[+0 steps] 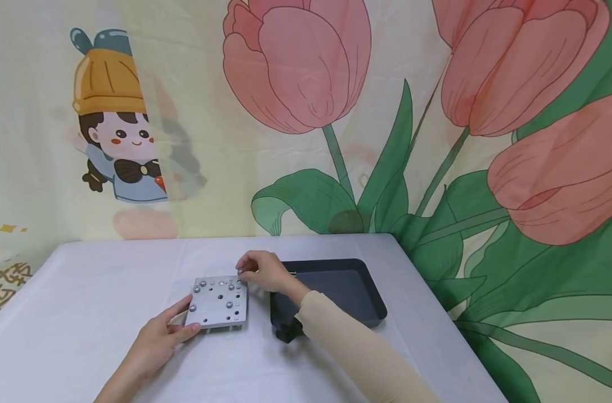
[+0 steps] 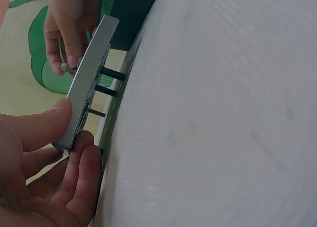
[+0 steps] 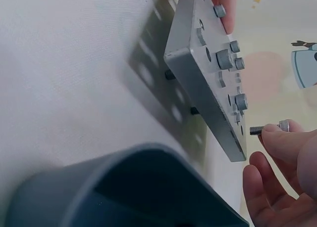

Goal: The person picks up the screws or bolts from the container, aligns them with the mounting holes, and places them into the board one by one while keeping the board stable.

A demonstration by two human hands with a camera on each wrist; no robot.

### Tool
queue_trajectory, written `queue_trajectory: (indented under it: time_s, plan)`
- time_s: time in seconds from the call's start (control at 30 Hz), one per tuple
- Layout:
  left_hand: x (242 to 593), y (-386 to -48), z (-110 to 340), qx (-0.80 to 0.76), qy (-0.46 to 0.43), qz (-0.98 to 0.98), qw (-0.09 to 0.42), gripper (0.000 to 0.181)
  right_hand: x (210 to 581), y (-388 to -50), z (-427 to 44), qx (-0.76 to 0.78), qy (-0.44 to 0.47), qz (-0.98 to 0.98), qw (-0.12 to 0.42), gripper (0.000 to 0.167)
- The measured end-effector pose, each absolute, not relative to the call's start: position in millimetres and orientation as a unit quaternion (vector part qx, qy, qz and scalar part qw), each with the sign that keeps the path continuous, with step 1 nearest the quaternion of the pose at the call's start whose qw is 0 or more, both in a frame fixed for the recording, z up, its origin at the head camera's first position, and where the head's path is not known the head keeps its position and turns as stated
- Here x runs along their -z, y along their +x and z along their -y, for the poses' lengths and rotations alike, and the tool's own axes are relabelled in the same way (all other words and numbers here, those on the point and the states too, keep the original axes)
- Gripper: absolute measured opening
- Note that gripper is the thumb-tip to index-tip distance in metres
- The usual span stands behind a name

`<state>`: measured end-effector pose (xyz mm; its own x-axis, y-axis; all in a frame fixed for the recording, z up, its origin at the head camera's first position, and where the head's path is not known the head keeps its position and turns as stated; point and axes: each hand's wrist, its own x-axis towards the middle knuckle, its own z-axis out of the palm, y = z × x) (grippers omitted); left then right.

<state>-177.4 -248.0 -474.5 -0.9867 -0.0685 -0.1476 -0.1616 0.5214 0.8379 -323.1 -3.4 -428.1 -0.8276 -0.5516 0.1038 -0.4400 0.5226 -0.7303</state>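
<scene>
A silver metal plate (image 1: pixel 212 316) with round holes is tilted above the white table, and several socket head screws (image 3: pixel 224 59) stand in it. Dark threaded shanks (image 2: pixel 113 73) stick out of its underside in the left wrist view. My left hand (image 1: pixel 157 338) grips the plate's near left corner, thumb on one face and fingers beneath. At the far right corner, my right hand (image 1: pixel 266 272) pinches a loose screw (image 3: pixel 256 130) between thumb and finger. In the right wrist view this screw's threaded end points at the plate's holed face, a small gap apart.
Right of the plate, a dark shallow tray (image 1: pixel 336 288) lies on the white-covered table (image 1: pixel 99 324), partly behind my right forearm. Small metal pieces (image 1: pixel 293 273) show near its far left corner. A black object (image 1: pixel 288 331) is by its front left corner. A printed tulip backdrop (image 1: pixel 295 67) hangs behind.
</scene>
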Motion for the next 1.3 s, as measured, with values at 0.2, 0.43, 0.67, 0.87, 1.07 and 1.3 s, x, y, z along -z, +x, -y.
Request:
queue_trajectory:
  time_s: [0.2,0.43,0.67,0.87,1.07,1.3]
  plan:
    - [473,-177,245,-0.493,-0.069,-0.866,0.050,0.088,432,-323,5,0.386,-0.285,-0.875,0.066,0.017]
    - [473,-176,246,-0.490,-0.067,-0.868,0.048,0.088,437,-324,7,0.380,-0.289,-0.876,0.060,0.016]
    - [474,-176,246,-0.493,-0.064,-0.866,0.045,0.088,440,-322,7,0.364,-0.283,-0.885,0.056,0.014]
    - [475,-176,246,-0.490,-0.068,-0.868,0.045,0.086,437,-321,6,0.366,-0.285,-0.884,0.061,0.016]
    - [475,-176,246,-0.487,-0.076,-0.869,0.046,0.087,428,-320,0,0.355,-0.300,-0.882,0.081,0.023]
    - [475,-176,247,-0.486,-0.068,-0.870,0.043,0.087,398,-319,-25,0.355,-0.336,-0.870,0.060,0.029]
